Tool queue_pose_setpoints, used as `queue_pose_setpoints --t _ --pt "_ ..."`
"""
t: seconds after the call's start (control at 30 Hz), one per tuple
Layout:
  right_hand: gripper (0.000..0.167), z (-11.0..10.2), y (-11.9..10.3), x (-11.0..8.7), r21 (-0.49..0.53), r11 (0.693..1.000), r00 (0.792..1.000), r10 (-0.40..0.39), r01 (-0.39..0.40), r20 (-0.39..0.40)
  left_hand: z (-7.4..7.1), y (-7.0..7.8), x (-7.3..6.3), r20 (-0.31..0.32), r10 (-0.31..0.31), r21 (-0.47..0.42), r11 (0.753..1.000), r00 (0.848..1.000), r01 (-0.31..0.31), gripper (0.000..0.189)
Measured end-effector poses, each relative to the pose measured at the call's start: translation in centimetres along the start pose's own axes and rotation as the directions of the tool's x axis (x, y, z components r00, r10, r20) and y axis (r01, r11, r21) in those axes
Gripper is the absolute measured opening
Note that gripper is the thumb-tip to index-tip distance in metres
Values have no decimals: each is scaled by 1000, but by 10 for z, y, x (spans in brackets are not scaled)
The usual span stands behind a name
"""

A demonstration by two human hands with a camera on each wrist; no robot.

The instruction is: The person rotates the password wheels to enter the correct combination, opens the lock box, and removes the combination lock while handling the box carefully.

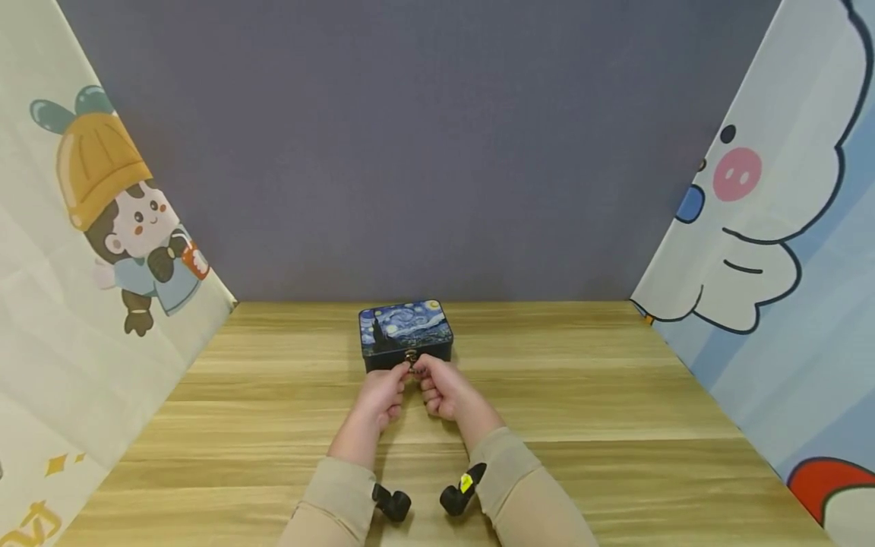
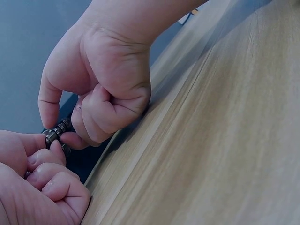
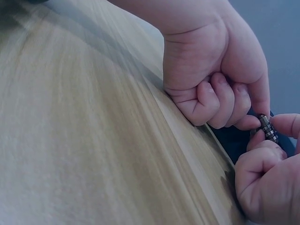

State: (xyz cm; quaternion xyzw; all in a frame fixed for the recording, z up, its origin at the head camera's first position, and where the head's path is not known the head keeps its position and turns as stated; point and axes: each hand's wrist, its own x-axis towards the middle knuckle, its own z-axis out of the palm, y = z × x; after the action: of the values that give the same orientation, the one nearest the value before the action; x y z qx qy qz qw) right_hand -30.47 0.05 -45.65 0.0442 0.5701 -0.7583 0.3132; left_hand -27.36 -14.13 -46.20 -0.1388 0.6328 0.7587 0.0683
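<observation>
A dark tin box (image 1: pixel 406 327) with a starry night painting on its lid sits closed at the back of the table, its metal clasp (image 1: pixel 411 355) facing me. At the clasp, a small bronze combination padlock (image 2: pixel 55 132) with ridged dial wheels is pinched from both sides. My left hand (image 1: pixel 380 393) holds it between thumb and forefinger, the other fingers curled in. From the right, my right hand (image 1: pixel 446 389) pinches it the same way. In the right wrist view the padlock (image 3: pixel 268 127) shows between the fingertips, which partly cover it.
The wooden table (image 1: pixel 581 403) runs back to a grey panel (image 1: pixel 424 152). Printed cartoon sheets stand along the left (image 1: pixel 41 304) and right (image 1: pixel 772 342) sides. Black wrist camera mounts (image 1: pixel 392 503) stick out from both sleeves between the forearms.
</observation>
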Motion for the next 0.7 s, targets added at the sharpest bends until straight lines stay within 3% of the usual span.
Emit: queue_pose_setpoints --t 0.7 --pt "17 1 -3 1 -16 1000 1000 3 -4 -18 -1 2 -1 -5 -4 22 1000 1000 4 33"
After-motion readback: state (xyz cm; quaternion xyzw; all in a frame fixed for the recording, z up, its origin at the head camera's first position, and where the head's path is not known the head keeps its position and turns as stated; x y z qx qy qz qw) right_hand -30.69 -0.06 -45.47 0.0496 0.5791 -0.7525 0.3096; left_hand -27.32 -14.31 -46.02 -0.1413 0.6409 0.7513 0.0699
